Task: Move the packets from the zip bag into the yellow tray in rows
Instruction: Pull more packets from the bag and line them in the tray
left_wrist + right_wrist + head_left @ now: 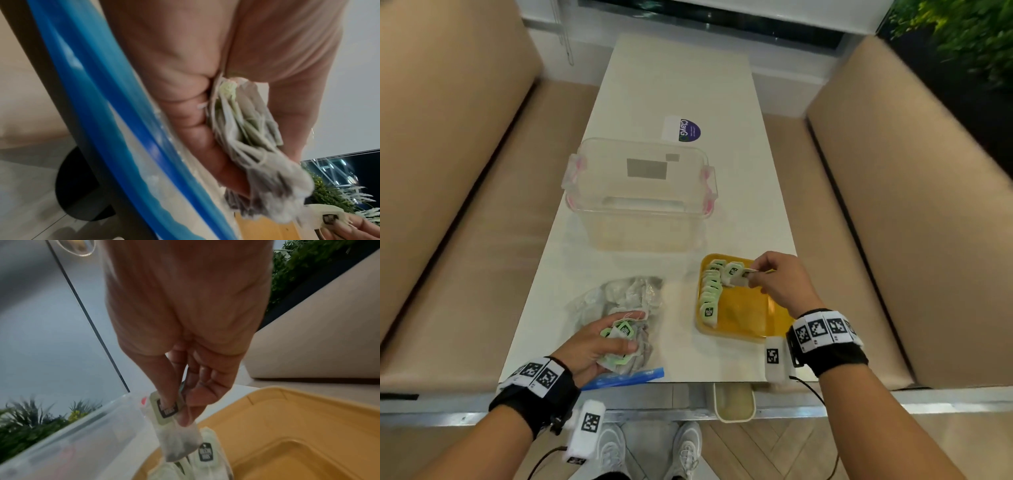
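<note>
Two long tan upholstered benches (448,171) flanked the scene, one on either side, with dark green foliage (962,34) in the far right corner and a pale wall under a dark window strip at the far end. Herringbone wood flooring showed below, where the person's pale sneakers (650,452) stood.

Between the benches ran a long white table (681,85), its near edge trimmed in metal. Mid-table sat a clear plastic storage box (640,195) with pink latches, and beyond it lay a purple and white sticker (683,129).

Nearer, on the right, the yellow tray (746,318) rested flat on the table. A row of green-tagged packets (710,291) lay overlapped along its left side, with another begun at the far end. To the left, well apart from the tray, the zip bag (619,301) lay crumpled, its blue closure strip (625,377) at the table's near edge, more packets visible inside.

The left hand (592,346) rested over the bag, fingers curled around a bunch of packets (242,129) with their strings and tags. The right hand (780,281) hovered over the tray's far end, thumb and fingertips pinching a single packet (176,439) by its top beside its green tag, the pouch hanging just above the packets already laid there.
</note>
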{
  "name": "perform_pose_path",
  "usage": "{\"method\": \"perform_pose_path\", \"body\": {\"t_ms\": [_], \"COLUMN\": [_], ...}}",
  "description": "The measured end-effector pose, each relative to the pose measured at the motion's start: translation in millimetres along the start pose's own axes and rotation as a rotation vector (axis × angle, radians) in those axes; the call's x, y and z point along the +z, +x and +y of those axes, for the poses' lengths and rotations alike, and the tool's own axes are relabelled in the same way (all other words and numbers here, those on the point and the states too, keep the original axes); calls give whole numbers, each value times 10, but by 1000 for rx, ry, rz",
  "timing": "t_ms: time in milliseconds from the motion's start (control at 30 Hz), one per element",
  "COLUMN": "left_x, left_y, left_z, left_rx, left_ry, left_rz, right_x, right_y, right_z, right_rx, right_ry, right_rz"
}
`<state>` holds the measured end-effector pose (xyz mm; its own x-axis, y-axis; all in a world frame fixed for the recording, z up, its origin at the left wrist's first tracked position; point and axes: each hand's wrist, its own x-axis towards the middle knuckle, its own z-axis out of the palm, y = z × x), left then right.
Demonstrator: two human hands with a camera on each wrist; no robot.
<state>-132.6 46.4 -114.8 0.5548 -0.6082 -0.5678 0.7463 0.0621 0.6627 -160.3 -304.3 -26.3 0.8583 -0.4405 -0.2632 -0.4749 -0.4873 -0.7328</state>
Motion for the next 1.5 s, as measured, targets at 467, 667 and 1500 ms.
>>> {"method": "perform_pose_path", "body": {"t_ms": [467, 667, 1500], "left_x": [-21, -55, -88], "left_y": [-36, -48, -21], "left_z": [-15, -11, -34], "left_rx": [-14, -14, -20], "left_ry": [15, 1, -16], "left_rz": [34, 50, 31], "right_x": [342, 330, 494], "right_y": [181, 184, 301], "right_z": [189, 146, 236], "right_rx": [104, 50, 144], "right_ry": [-19, -193, -116], "right_rz": [-33, 31, 99]}}
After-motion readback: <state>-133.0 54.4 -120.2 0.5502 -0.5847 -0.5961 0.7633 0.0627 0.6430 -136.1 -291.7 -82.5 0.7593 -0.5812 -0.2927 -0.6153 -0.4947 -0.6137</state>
